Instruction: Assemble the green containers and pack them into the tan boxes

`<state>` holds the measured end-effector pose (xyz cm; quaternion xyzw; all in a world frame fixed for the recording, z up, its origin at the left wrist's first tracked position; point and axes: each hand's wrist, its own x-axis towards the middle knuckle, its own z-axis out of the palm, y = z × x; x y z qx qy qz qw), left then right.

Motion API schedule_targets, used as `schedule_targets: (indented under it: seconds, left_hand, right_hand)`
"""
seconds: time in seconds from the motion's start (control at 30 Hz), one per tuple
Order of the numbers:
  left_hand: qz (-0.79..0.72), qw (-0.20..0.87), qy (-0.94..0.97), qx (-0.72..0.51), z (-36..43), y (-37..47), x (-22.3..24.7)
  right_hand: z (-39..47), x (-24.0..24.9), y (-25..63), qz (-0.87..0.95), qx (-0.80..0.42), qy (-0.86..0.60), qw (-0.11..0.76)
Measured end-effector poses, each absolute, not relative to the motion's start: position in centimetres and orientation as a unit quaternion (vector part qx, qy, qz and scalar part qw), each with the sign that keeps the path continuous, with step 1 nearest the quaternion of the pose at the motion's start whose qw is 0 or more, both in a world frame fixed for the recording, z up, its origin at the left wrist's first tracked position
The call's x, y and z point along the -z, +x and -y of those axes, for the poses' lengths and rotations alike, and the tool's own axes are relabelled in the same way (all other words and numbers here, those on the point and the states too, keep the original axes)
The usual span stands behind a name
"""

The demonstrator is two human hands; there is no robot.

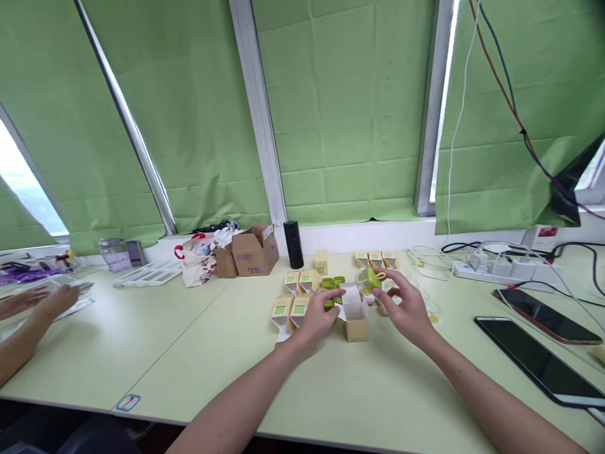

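Note:
A small kraft box (357, 330) with white inner flaps stands open on the table in front of me. My left hand (317, 316) is at its left side, thumb and forefinger closed on a white flap. Just above the box's right side, my right hand (405, 307) pinches a small yellow-green item with a loop (370, 279); its exact kind is unclear. Behind the box sit several green square pieces (333, 282), partly hidden by my left fingers. More open kraft boxes (282, 309) stand to the left. Clear plastic pieces (432, 309) lie behind my right hand.
More small boxes (376, 259) and a black cylinder (293, 244) stand toward the wall. A larger carton (255, 251) and a white bag (195, 261) are back left. Phones (543, 359) and a power strip (508, 270) with cables lie right. Another person's hands (57, 299) work far left.

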<state>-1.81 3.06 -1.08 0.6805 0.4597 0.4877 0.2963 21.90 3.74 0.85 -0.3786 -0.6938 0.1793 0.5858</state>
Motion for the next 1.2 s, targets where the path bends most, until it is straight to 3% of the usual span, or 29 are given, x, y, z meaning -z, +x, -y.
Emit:
schedule_targets:
  seconds: [0.23, 0.7, 1.2]
  left_hand:
    - [-0.452, 0.295, 0.684, -0.49, -3.4, -1.8, 1.2]
    - [-0.452, 0.308, 0.681, -0.487, -3.4, -1.9, 1.3]
    - [-0.457, 0.32, 0.669, -0.49, -3.3, -1.8, 1.3]
  right_hand:
    - [-3.5, 0.1, 20.9, 0.748, -0.215, -0.326, 0.537]
    - [-4.1, 0.3, 21.8, 0.827, -0.082, -0.372, 0.414]
    - [-3.3, 0.3, 21.5, 0.85, -0.063, -0.378, 0.362]
